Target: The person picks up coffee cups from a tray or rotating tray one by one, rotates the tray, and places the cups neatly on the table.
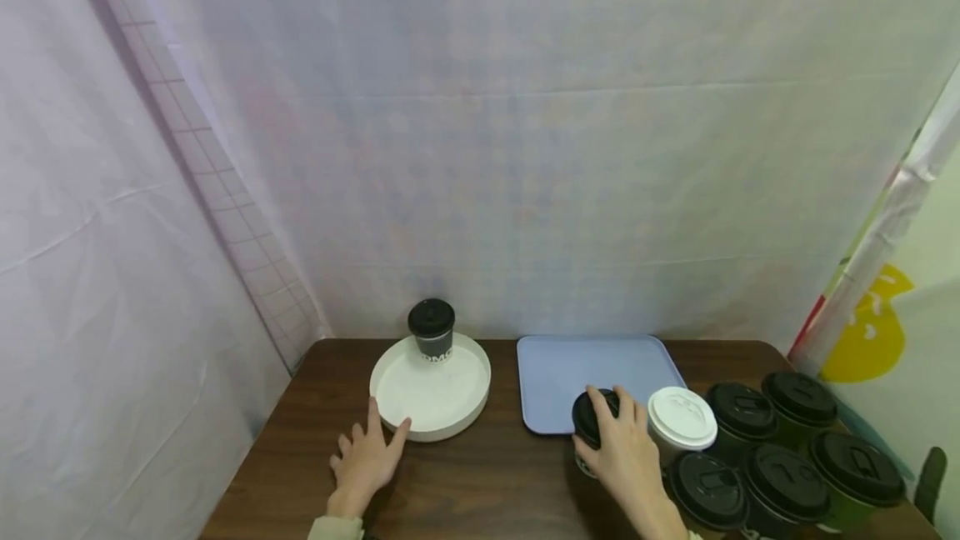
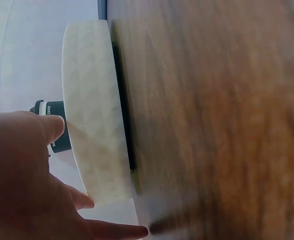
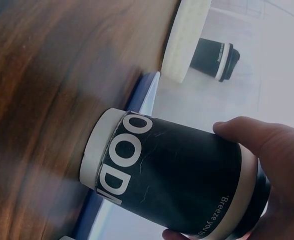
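My right hand [image 1: 626, 452] grips a black paper coffee cup [image 3: 172, 165] near its top, thumb on one side and fingers round the black lid [image 1: 587, 419]. White lettering runs round the lower sleeve, and the cup stands in front of a blue tray [image 1: 555, 369]. On the left, my left hand [image 1: 365, 461] is spread with fairly straight fingers at the near left rim of a round white tray [image 1: 420, 398]. Another black-lidded coffee cup [image 1: 433, 330] stands upright at the back of that round tray; the left wrist view shows it partly behind my thumb.
Right of my right hand, a white-lidded cup [image 1: 681, 422] stands beside several black-lidded cups [image 1: 787, 482] crowded at the table's right side. A pale curtain [image 1: 525, 148] hangs behind the brown wooden table [image 1: 480, 482].
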Demonstrator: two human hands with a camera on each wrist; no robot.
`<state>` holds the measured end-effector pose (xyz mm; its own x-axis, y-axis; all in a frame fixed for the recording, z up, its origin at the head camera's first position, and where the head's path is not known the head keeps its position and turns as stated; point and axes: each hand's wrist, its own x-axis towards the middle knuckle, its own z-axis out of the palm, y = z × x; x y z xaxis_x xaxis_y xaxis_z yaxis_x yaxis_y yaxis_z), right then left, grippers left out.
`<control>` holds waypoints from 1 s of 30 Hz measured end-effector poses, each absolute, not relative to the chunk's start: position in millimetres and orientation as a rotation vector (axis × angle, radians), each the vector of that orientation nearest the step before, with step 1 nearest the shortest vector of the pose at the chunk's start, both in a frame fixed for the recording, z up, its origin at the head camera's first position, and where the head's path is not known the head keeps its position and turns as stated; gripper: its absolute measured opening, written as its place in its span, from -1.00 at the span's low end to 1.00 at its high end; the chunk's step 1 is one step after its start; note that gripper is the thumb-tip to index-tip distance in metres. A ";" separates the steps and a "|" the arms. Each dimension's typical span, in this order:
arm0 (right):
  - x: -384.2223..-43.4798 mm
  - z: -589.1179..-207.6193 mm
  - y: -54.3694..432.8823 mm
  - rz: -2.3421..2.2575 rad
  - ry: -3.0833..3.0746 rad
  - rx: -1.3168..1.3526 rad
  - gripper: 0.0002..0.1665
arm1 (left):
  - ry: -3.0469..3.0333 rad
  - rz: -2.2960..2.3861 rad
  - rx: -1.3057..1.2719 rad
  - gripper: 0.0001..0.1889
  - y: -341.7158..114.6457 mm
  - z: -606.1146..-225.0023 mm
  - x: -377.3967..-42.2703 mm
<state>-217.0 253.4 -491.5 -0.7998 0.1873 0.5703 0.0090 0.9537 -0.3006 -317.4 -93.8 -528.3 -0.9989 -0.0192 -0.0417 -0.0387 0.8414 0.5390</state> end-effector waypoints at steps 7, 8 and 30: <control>-215.0 -488.1 254.7 0.343 -2.555 -0.162 0.00 | 2.986 0.865 -0.048 0.00 -93.2 -527.7 -314.5; -214.1 -487.0 255.2 0.332 -2.566 -0.160 0.02 | 2.988 0.863 -0.048 0.00 -92.9 -527.4 -313.5; -234.6 -453.8 211.0 0.303 -2.257 0.283 -0.07 | 3.132 0.743 -0.009 -0.07 -65.6 -507.8 -280.8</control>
